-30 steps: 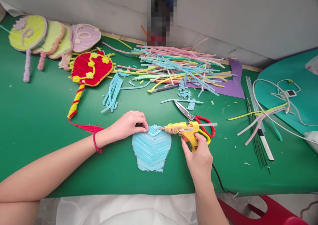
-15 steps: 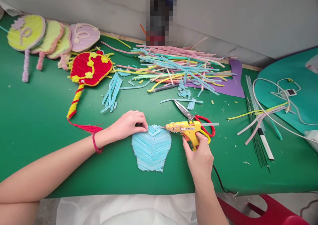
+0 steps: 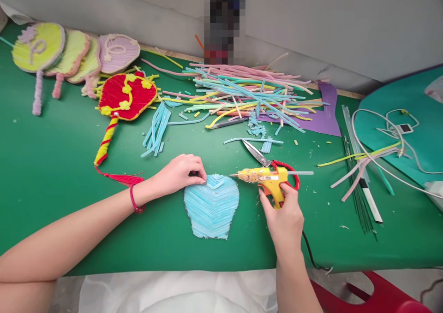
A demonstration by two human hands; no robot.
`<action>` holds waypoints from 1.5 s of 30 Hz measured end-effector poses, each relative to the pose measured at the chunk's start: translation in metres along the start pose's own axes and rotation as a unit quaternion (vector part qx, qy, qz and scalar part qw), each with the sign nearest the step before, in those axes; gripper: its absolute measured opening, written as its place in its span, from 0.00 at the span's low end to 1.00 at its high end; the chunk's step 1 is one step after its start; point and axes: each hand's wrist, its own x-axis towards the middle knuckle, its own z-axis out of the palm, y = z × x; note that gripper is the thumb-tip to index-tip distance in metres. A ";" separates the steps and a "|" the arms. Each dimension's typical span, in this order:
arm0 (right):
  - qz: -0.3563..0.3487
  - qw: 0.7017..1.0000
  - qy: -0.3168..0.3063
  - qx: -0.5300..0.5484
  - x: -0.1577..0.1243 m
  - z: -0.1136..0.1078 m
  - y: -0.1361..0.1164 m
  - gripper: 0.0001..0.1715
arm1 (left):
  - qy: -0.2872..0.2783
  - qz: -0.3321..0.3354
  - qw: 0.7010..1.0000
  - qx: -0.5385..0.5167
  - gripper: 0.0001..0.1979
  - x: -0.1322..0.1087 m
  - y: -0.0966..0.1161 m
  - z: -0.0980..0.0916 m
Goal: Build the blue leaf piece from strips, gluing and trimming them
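Observation:
A light-blue panel of pipe cleaners [image 3: 212,207], laid in a V pattern, lies flat on the green table in front of me. My left hand [image 3: 183,172] is closed, its fingertips pinching the panel's upper left edge. My right hand [image 3: 285,216] grips a yellow hot glue gun [image 3: 266,177] with a clear glue stick out of its back. The gun's nozzle points left, just off the panel's upper right edge. Partly behind the gun lie open-bladed scissors [image 3: 256,152] with red handles.
A pile of coloured pipe cleaners [image 3: 242,91] spreads along the back. A red fan [image 3: 128,96] with a tassel and several pastel fans [image 3: 38,48] lie at the left. Wires [image 3: 358,193] and a white cable [image 3: 374,161] are at the right.
My right hand has drawn the glue gun slightly to the right, away from the panel's top edge. My left hand keeps its place at the panel's edge.

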 end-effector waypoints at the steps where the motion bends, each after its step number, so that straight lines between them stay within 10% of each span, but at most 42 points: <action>1: 0.029 0.999 0.006 0.015 0.006 -0.002 0.004 0.31 | 0.002 0.001 1.000 -0.001 0.06 0.000 0.000 0.000; 6: 0.108 0.989 0.098 0.009 0.050 -0.015 0.038 0.40 | 0.006 0.006 1.000 -0.005 0.06 0.000 -0.002 0.001; 14: 0.095 0.994 0.041 -0.024 0.080 -0.006 0.086 0.37 | 0.007 0.002 1.000 -0.005 0.06 -0.001 -0.001 0.000; 23: -0.057 0.982 -0.015 0.178 0.069 -0.055 -0.001 0.14 | 0.053 -0.029 0.998 -0.010 0.05 -0.005 0.027 0.002; 28: -0.112 0.941 -0.100 0.304 0.067 -0.028 -0.048 0.13 | 0.105 -0.011 0.994 -0.009 0.05 -0.004 0.048 0.007; 38: -0.097 0.833 -0.348 0.419 0.067 0.010 -0.043 0.18 | 0.125 0.032 0.988 -0.083 0.09 0.004 0.013 0.016; 45: -0.087 0.808 -0.348 0.467 0.060 0.007 -0.053 0.16 | 0.147 0.017 0.975 -0.164 0.09 0.007 0.016 0.021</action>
